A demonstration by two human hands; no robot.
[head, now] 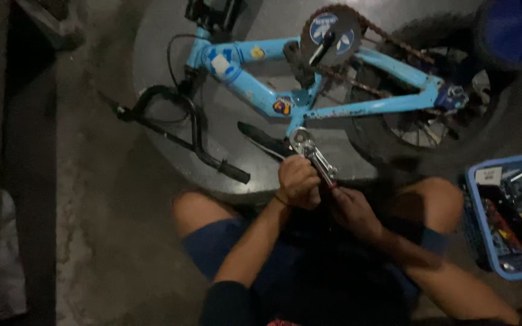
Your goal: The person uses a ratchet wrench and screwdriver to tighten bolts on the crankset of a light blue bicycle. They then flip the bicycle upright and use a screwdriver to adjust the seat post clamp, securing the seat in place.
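The wrench [312,156] juts from the left hand [299,181], fist closed round its handle, toward the bike [309,90]; the right hand [350,208] grips its lower end.

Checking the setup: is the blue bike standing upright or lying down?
Lying down: the blue bike rests on its side, chainring facing up.

You are working in dim, uneven light: the pale floor [170,36] under the blue bicycle frame [333,105] is brightest, while the left edge and your lap sink into near black. Your right hand [351,211] is smeared by motion blur. Overall detail is soft and grainy.
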